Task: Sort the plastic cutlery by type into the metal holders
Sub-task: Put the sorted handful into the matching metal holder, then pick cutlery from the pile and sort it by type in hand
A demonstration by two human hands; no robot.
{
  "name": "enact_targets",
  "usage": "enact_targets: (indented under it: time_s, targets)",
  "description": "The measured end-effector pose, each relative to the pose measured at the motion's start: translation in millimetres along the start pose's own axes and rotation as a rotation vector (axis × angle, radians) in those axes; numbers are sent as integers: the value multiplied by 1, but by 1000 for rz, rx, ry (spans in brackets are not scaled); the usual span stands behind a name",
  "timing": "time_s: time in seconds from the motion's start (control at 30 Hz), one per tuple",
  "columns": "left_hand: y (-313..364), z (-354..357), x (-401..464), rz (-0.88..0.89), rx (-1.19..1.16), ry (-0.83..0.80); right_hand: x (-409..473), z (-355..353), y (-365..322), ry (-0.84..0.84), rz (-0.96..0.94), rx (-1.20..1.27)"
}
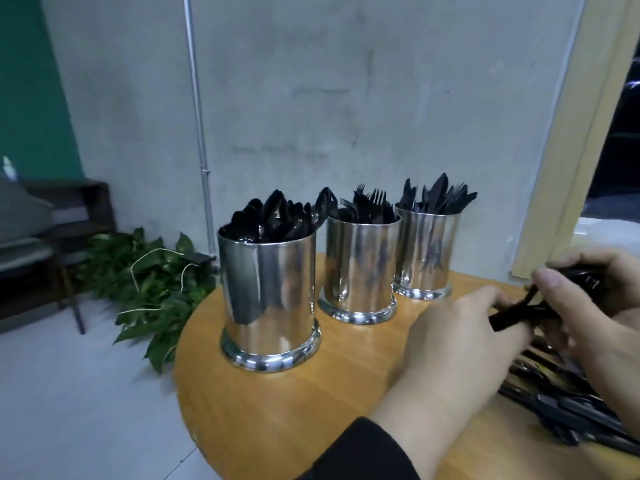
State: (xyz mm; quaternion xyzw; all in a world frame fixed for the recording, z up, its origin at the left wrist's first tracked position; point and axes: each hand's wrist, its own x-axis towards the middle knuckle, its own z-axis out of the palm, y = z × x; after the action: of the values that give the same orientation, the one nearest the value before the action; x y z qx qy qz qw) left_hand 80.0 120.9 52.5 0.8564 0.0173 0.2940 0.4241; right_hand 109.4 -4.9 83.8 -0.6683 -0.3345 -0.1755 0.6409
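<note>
Here the black handle (509, 318), left hand (464, 341) gripping, lies level.

round wooden table (277, 403) | three metal holders (270, 299) in a row | loose black cutlery (561, 400), apparently mixed, right edge

Round wooden table (277, 410), grey concrete wall (346, 98), metal pipe (197, 98), leafy green plant (152, 282) on floor, dark chair (69, 220).

Under the motion-blurred left hand (464, 337) and right hand (588, 306), the loose pile of black plastic cutlery (568, 403) is cut off by the right edge, its piece types unreadable.
</note>
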Motion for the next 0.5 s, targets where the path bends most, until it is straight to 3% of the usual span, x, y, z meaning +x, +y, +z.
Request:
enact_targets:
  time_s: [0.23, 0.37, 0.5]
  targets:
    - [-20, -78, -15, 40, -129, 144, 15, 72, -48, -179, -99, -83]
    - [-19, -130, -23, 209, -149, 376, 43, 104, -83, -180, -213, -31]
    - [-34, -175, -27, 368, -61, 785, 85, 133, -122, -141, -308, -9]
